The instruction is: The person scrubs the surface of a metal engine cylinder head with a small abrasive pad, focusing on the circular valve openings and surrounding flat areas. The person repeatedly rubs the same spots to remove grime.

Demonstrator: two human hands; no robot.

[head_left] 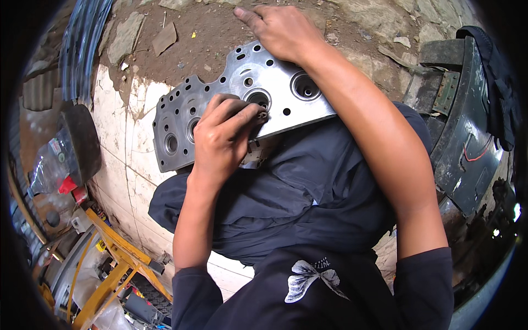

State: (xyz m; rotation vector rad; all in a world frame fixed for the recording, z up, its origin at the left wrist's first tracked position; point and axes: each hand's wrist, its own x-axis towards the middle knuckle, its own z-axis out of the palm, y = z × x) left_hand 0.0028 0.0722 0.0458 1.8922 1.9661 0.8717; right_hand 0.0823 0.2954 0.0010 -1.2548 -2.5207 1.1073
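Note:
A grey metal engine cylinder head lies tilted across my lap, its machined face up, with round ports and several small holes. My left hand is closed over its middle. The fingertips pinch together at the rim of a round port; a small dark bit shows between them, too small to name. Past the far right corner of the cylinder head, my right hand is stretched out with nothing seen in it. My right forearm crosses the head's right end, close against it. Some right fingers are hidden.
Pale paving meets bare dirt with flat stones ahead. On the left stand a yellow metal frame, a clear plastic bag and blue corrugated sheets. A dark metal panel is at my right.

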